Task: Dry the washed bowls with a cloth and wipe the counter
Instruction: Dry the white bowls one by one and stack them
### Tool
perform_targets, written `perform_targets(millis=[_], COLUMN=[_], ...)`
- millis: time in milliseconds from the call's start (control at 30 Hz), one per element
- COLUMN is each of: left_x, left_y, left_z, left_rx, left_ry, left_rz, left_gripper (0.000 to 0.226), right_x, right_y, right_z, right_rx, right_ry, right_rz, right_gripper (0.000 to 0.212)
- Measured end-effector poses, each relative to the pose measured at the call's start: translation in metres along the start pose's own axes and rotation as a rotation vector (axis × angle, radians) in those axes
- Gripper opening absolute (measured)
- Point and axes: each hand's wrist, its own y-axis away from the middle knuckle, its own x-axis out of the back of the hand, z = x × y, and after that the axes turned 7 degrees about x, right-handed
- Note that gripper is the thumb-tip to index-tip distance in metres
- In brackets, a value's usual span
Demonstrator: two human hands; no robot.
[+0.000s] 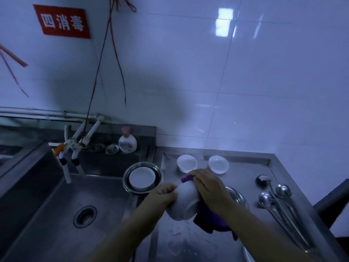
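We hold a white bowl (184, 203) above the steel counter (255, 163), left hand (163, 194) curled around its side, right hand (207, 186) pressing a purple cloth (209, 218) against it, fingers bent over the cloth. Two more white bowls (187, 163) (218, 163) sit upright just behind. A white bowl nests in a steel basin (142, 178) at the sink (56, 214) edge. Spoons (279, 203) lie to the right. A soap bottle (127, 141) stands behind the sink near the taps (73, 146).
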Motion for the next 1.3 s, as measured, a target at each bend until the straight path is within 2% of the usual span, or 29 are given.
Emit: perform_targets(millis=[100, 200, 400, 467, 600, 867, 1033, 1233, 1300], left_x=[0.029, 0.063, 0.113, 0.121, 0.131, 0.138, 0.141, 0.139, 0.132], left_y=[-0.01, -0.031, -0.085, -0.097, -0.117, -0.134, -0.136, -0.138, -0.137], left_z=[-0.009, -0.011, -0.022, -0.028, -0.043, -0.065, -0.074, -0.077, -0.072], left_rx=[0.021, 0.015, -0.078, -0.086, -0.108, -0.22, -0.279, -0.263, -0.322], left_ry=[0.074, -0.025, -0.57, -0.78, -1.088, -1.318, -1.482, -1.494, -1.49], left_rz=[0.071, 0.195, 0.423, 0.479, 0.459, 0.42, 0.369, 0.357, 0.387], left_gripper=[0.023, 0.021, 0.005, 0.008, 0.009, 0.022, 0.018, 0.021, 0.023], right_x=[-0.023, -0.04, -0.058, -0.059, -0.063, -0.07, -0.072, -0.07, -0.067], right_y=[0.012, 0.025, 0.039, 0.045, 0.058, 0.07, 0.071, 0.066, 0.063], right_z=[0.02, 0.029, 0.032, 0.033, 0.035, 0.043, 0.049, 0.058, 0.063], right_rx=[-0.234, -0.318, -0.357, -0.401, -0.489, -0.518, -0.54, -0.575, -0.579], right_ry=[-0.026, 0.02, 0.037, 0.015, -0.047, -0.104, -0.139, -0.163, -0.201], right_rz=[-0.02, -0.035, 0.093, 0.119, 0.087, 0.182, 0.214, 0.218, 0.225], right_gripper=[0.025, 0.027, 0.023, 0.023, 0.021, 0.039, 0.034, 0.04, 0.039])
